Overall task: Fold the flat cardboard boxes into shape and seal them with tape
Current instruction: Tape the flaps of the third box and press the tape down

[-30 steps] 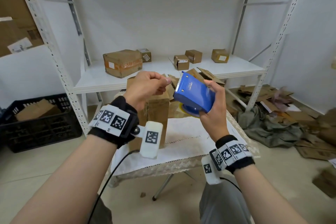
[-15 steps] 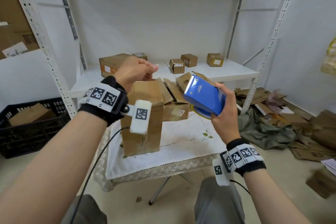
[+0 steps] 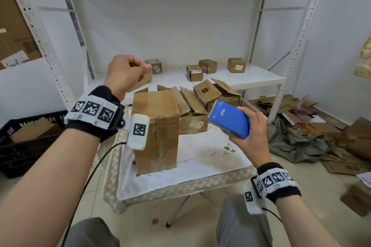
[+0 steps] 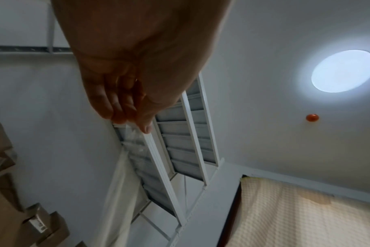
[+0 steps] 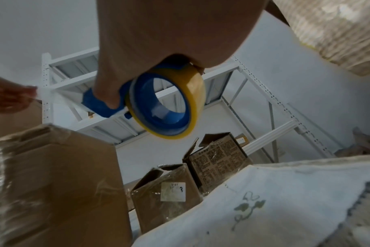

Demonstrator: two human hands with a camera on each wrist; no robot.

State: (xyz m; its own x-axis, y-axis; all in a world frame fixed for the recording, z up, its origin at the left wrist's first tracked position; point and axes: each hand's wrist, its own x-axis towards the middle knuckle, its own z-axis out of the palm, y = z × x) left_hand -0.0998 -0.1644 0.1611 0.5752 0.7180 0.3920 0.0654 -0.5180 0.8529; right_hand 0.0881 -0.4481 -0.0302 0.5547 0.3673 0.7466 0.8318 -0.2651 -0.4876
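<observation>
Blue tape dispenser [image 3: 228, 119] with yellowish tape roll [image 5: 180, 100]. Brown cardboard box [image 3: 156, 130] on white tablecloth [image 3: 200, 166] with green leaf embroidery. White shelving [image 3: 220, 80] far; black crate [image 3: 24, 146] left.

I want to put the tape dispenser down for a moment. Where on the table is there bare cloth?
Bare cloth on the table lies right of the tall box, below the blue tape dispenser that the right hand grips, out to the near lace edge. Behind, open boxes crowd it.
</observation>
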